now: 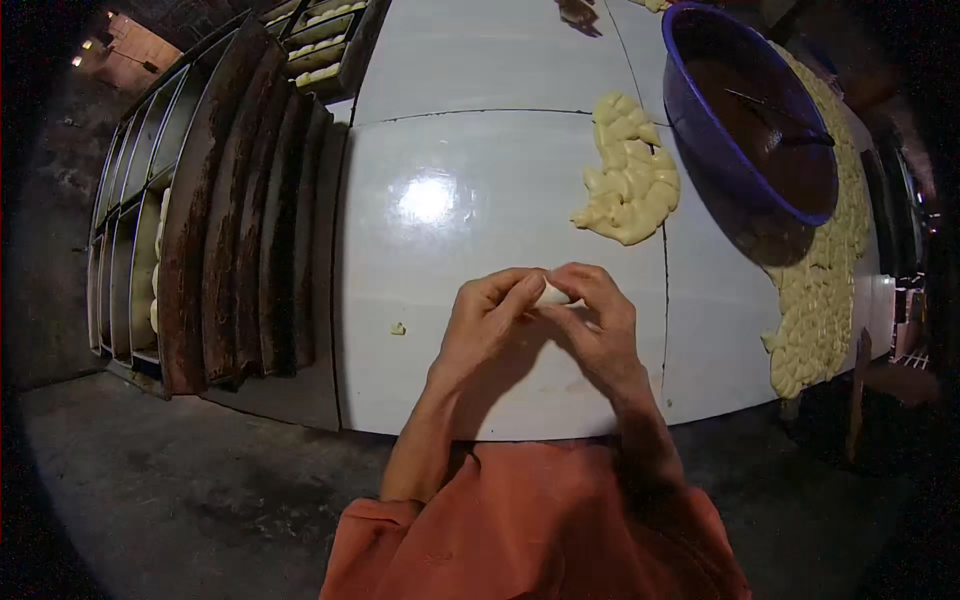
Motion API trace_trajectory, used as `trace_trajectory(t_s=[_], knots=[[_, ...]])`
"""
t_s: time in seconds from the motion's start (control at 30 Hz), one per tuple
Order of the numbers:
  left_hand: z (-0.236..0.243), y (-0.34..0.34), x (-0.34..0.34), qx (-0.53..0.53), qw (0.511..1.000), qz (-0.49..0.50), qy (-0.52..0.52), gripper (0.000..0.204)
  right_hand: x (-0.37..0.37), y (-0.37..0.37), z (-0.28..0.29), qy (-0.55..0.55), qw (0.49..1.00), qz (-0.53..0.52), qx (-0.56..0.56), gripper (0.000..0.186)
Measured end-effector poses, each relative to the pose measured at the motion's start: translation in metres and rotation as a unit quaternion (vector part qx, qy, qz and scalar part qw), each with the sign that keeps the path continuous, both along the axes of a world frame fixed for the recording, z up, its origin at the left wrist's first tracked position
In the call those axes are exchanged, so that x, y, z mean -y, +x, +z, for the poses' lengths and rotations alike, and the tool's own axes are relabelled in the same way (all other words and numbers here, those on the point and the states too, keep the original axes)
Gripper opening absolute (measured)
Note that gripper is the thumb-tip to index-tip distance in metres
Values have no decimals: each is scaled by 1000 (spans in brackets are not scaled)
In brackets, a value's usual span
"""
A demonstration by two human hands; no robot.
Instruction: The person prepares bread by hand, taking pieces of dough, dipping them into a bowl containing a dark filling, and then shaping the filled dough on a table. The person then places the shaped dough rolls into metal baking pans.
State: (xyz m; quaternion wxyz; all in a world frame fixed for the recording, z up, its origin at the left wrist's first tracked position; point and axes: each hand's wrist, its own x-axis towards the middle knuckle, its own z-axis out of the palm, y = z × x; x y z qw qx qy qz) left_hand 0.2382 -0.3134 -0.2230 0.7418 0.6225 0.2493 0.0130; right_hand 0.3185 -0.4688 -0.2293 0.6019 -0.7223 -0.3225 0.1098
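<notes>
As the left hand (490,315) and right hand (602,322) clamped their grip on what looked like pale dough (553,294), shaping seemed underway, the next move needing even pressure.

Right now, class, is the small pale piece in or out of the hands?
In: the left hand and right hand hold the pale piece, part showing between them.

Looked steeply down and forward from the wearer's head, as the left one of a fisheye pair; passed over the orange-red shirt (500,530) at the lower edge, kept the left hand (485,315) and right hand (605,325) close near mid-frame, and reached across the white tabletop (470,245) beyond
</notes>
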Motion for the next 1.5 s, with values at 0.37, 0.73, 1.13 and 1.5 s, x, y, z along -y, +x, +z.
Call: trace_trajectory(t_s=[0.37, 0.73, 1.13, 1.5], knots=[[-16, -51, -40, -9, 863, -196, 465, 69, -3, -23, -30, -232, 963, 59, 127, 36], [-14, -42, -35, -38, 842, -249, 477, 82, 2, -36, -51, -213, 954, 85, 193, 36], [-22, 110, 155, 147, 878, -391, 234, 55, 314, 1, -90, -125, 768, -628, -23, 25], [-50, 202, 407, 190, 924, -307, 125, 70, 497, 60, -129, -419, 630, -648, 86, 58]])
